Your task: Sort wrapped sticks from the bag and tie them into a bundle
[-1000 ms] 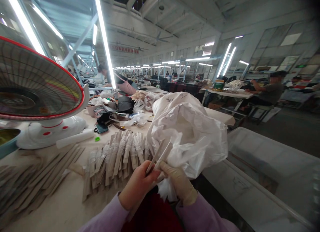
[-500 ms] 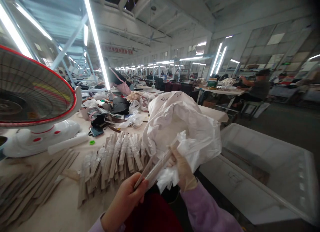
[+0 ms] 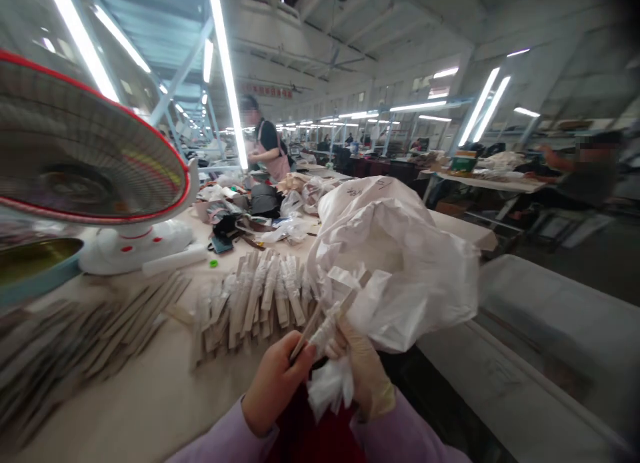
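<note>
Sticks [image 3: 334, 311]: thin bundle, lower end pinched in left grip [image 3: 277, 383], slanting up beyond it.
Right grip [image 3: 367, 376]: gloved, closed on sticks and white wrap [image 3: 327, 391].
Handling: probably light, stiff, snappable; hold low.

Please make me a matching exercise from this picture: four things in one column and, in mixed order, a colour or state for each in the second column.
Things:
1. left hand
2. right hand
3. fan
4. small cap

Colour or state:
A. green, lying on the table
B. gloved
C. red rim
D. bare, gripping thin sticks

Pairs: 1-D, 2-B, 3-C, 4-A.
</note>
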### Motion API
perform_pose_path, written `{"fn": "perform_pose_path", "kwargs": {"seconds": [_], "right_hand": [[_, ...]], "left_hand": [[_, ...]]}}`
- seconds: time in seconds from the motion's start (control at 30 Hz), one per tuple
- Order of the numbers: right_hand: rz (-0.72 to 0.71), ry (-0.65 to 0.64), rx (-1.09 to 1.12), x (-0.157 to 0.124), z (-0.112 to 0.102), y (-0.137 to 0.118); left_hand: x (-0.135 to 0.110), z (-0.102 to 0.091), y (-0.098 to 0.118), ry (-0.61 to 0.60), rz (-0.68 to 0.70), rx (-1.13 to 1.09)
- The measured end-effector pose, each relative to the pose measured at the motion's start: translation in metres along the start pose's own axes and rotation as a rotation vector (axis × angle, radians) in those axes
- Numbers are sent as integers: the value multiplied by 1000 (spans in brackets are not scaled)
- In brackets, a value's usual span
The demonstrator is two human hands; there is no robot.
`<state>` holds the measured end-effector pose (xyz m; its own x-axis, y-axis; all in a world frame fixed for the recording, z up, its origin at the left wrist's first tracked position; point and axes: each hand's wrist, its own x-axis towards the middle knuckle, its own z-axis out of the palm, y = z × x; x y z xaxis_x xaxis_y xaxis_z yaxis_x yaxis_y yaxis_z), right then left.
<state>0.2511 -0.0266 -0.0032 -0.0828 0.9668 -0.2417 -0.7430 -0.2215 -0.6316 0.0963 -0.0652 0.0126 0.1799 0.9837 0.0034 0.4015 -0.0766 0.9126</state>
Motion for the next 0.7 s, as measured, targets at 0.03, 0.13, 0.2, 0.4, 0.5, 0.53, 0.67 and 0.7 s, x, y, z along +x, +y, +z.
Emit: {"fn": "perform_pose_path", "kwargs": {"seconds": [0.03,0.13,0.2,0.4,0.5,0.53,0.67,0.7], "right_hand": [[12,-2,34,-6,-4,-2],[-107,86,67,-7,-21,-20],[-83,74,71,1,-28,-27],[9,-38,13,0,-19,-8],[-51,-44,3,-3,-18,-12],[-43,-45,-5,-2,-18,-14],[-18,17,-35,6,-14,-20],[-34,44,-36,7,-12,-21]], "left_hand": [[-3,-9,2,19,8,20],[-9,-54,0,219,0,121],[-6,-87,-11,446,-46,185],[26,-136,-72,681,-148,378],[33,-142,-94,634,-222,445],[32,-145,-100,613,-247,465],[24,-153,-108,546,-295,531],[26,-152,-104,544,-291,521]]}}
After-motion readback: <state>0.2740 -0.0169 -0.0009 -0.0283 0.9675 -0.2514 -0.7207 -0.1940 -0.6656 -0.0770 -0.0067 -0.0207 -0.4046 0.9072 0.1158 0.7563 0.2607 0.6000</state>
